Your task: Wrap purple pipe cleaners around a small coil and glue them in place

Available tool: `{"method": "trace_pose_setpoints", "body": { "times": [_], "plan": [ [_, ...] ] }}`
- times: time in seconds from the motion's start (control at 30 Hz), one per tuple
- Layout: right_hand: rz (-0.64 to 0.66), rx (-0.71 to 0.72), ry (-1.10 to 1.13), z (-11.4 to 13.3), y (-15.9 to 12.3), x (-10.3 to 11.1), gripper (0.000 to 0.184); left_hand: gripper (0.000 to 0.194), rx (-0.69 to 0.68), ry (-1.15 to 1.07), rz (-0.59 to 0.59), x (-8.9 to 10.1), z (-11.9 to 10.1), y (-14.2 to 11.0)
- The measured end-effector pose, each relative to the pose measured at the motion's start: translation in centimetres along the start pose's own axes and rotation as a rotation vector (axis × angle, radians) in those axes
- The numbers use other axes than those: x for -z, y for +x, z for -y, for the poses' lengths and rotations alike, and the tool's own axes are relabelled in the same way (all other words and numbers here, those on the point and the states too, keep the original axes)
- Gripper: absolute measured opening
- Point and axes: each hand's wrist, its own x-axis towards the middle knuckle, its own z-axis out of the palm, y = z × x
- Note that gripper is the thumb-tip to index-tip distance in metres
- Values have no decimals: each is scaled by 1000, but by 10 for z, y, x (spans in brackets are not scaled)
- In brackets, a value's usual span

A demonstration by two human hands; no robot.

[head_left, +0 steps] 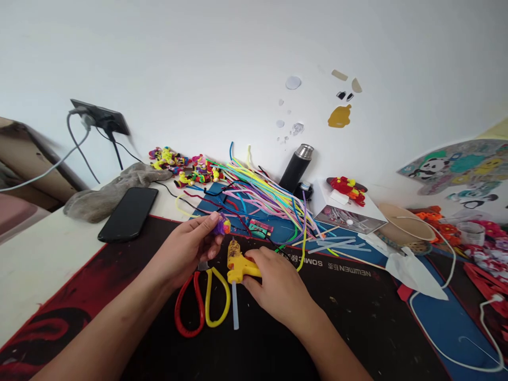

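My left hand (198, 236) pinches a small purple, yellow and red pipe-cleaner piece (223, 225) between thumb and fingers. Just to its right, my right hand (273, 278) is wrapped round the handle of a yellow hot glue gun (237, 264). The gun's nozzle points away from me, a little below and right of the small piece, apart from it. A clear glue stick (235, 307) juts from the back of the gun. Below my left hand lie scissors (218, 301) with one red and one yellow handle loop, their blades mostly hidden under the hand.
Behind my hands lies a heap of coloured pipe cleaners (270, 196), with a black thermos (296, 166) behind. Finished fuzzy figures (198, 172) sit back left, near a phone (129, 214). Loose glue sticks (337, 245), a white box (349, 211) and a white cable (454, 259) are to the right.
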Motion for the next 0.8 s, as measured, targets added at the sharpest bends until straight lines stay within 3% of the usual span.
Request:
{"method": "trace_pose_setpoints", "body": {
  "times": [0.27, 0.5, 0.8],
  "plan": [
    [18, 59, -9, -2, -3, 0, 28, 63, 30, 42, 16, 0, 1, -1],
    [-254, 28, 454, -4, -1, 3, 23, 55, 97, 76, 122, -9, 11, -2],
    [-264, -34, 680, 1, -1, 1, 42, 61, 177, 119, 248, -17, 17, -9]
  ]
}}
